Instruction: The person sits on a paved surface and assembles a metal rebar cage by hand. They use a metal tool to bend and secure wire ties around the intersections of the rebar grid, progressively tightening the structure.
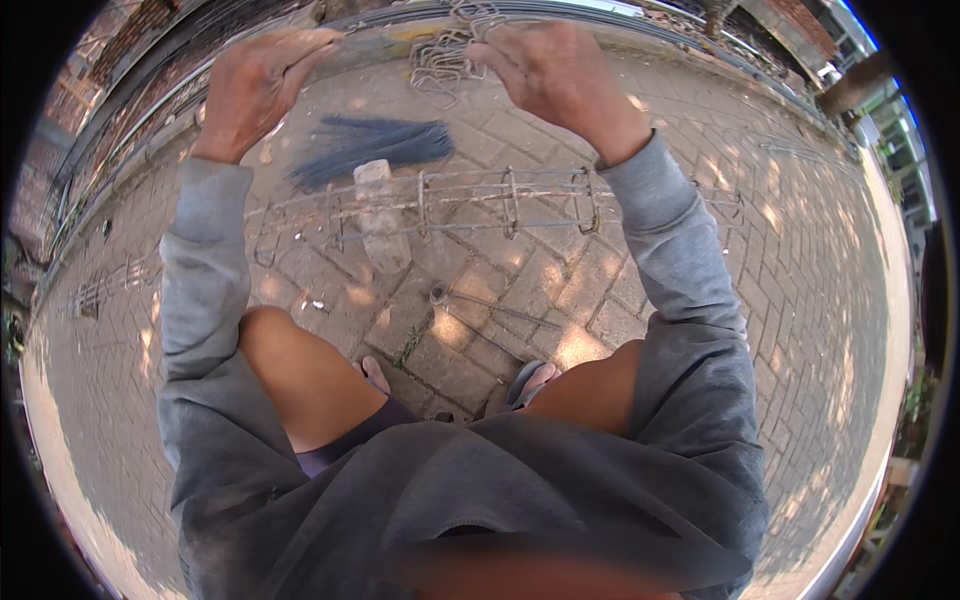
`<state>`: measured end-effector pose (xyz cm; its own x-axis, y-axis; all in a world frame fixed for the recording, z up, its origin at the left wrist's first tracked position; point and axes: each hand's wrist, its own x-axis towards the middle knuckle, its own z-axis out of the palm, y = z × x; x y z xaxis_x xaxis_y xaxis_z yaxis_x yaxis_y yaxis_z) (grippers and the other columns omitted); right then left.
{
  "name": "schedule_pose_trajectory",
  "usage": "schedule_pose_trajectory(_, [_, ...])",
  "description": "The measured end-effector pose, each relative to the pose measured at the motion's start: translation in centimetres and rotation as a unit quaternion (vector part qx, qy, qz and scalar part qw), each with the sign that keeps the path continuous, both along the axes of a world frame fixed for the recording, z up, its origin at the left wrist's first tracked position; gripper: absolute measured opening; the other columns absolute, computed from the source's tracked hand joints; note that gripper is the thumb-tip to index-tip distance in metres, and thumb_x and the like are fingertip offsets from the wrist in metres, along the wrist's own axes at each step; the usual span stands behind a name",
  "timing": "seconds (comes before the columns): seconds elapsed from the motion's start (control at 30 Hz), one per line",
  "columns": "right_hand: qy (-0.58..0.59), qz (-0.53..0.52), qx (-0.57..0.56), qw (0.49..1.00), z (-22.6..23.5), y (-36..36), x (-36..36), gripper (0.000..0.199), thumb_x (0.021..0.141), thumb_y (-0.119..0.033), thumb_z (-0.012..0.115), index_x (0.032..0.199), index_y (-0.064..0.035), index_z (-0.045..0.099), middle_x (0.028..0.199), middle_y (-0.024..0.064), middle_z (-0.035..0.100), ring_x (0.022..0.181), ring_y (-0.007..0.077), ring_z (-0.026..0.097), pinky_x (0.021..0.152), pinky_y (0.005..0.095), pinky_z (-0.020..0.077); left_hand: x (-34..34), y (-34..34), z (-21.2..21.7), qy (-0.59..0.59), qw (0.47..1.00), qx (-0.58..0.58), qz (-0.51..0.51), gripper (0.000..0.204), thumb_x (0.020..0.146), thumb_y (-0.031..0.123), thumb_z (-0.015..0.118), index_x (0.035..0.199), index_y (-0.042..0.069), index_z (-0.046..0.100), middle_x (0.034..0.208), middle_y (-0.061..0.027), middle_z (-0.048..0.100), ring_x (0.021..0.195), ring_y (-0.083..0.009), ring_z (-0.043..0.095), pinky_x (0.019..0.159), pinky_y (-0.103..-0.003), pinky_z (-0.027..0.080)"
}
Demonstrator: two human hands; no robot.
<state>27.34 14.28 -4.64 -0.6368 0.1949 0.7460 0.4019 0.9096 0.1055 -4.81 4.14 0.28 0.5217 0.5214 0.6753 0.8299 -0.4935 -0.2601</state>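
Both arms are stretched forward over the paving. My left hand (pixel 258 92) is closed, thumb pressed against the fingers; a faint blur lies by its fingertips, and I cannot make out what it holds. My right hand (pixel 562 78) is closed too, its fingertips pointing left, with whatever is in them hidden. Between and beyond the hands lies a pile of bent wire stirrups (pixel 440 65). Nearer to me a long rebar cage (pixel 465 203) runs across, beside and over a pale block (pixel 382 240). A bundle of dark thin wires (pixel 390 145) lies behind the cage.
A metal tool (pixel 437 294) with a ring-like end and long thin bars lies on the brick paving (pixel 800 330) before my feet. Long steel rods (pixel 590 15) run along the far edge. More rebar pieces (pixel 110 290) lie at the left.
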Motion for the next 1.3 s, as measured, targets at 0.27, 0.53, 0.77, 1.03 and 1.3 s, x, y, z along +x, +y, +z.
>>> schedule_pose_trajectory(0.27, [0.276,0.531,-0.591,0.541,6.2,-5.0,-0.1,0.048,0.112,-0.02,0.047,0.142,0.0175,0.043,0.095,0.0112,0.066,0.077,0.0102,0.057,0.062,0.0248,0.0469,4.9,0.3,-4.6,-0.339,0.866,-0.366,0.035,0.028,0.098,0.031,0.068,0.113,0.009,0.079,0.105,-0.012,0.079,0.086,-0.0301,0.074,0.076,-0.04,0.057])
schedule_pose_trajectory(0.53, [0.021,0.162,0.054,0.985,0.9,-1.9,-1.5,0.021,0.099,-0.025,0.069,0.092,-0.0056,0.072,0.064,0.0113,0.06,0.056,0.0281,0.059,0.056,0.0368,0.0468,4.7,1.9,-4.0,0.001,0.986,-0.161,-0.039,0.033,0.1,0.035,0.067,0.116,0.009,0.079,0.083,-0.0076,0.068,0.073,-0.0219,0.063,0.066,-0.038,0.049])
schedule_pose_trajectory(0.77, [-0.074,0.212,-0.584,0.78,4.6,-2.9,1.9,0.022,0.103,-0.023,0.064,0.102,-0.0011,0.063,0.077,0.0121,0.064,0.069,0.0272,0.064,0.062,0.0366,0.0495,-3.8,0.6,-3.7,-0.21,0.952,-0.221,-0.006,0.028,0.098,0.033,0.068,0.113,0.013,0.079,0.086,-0.0106,0.067,0.078,-0.0293,0.062,0.069,-0.042,0.05])
schedule_pose_trajectory(1.03, [0.162,0.328,-0.277,0.888,0.7,-0.4,-1.6,0.029,0.105,-0.012,0.06,0.129,0.004,0.055,0.108,0.0149,0.069,0.089,0.0193,0.067,0.075,0.0343,0.0543,8.9,0.9,-8.2,-0.161,0.896,-0.407,-0.071,0.033,0.098,0.035,0.068,0.112,0.008,0.079,0.077,-0.0145,0.069,0.07,-0.0319,0.064,0.068,-0.044,0.05])
schedule_pose_trajectory(1.3, [-0.158,0.065,-0.046,0.984,-4.4,0.6,-1.3,0.018,0.097,-0.012,0.069,0.109,0.0012,0.071,0.084,0.0142,0.07,0.074,0.0325,0.068,0.068,0.044,0.0524,7.2,-0.5,-2.7,0.024,0.981,-0.178,0.07,0.02,0.093,0.027,0.072,0.107,0.014,0.079,0.093,-0.0175,0.075,0.086,-0.0398,0.07,0.073,-0.047,0.055])
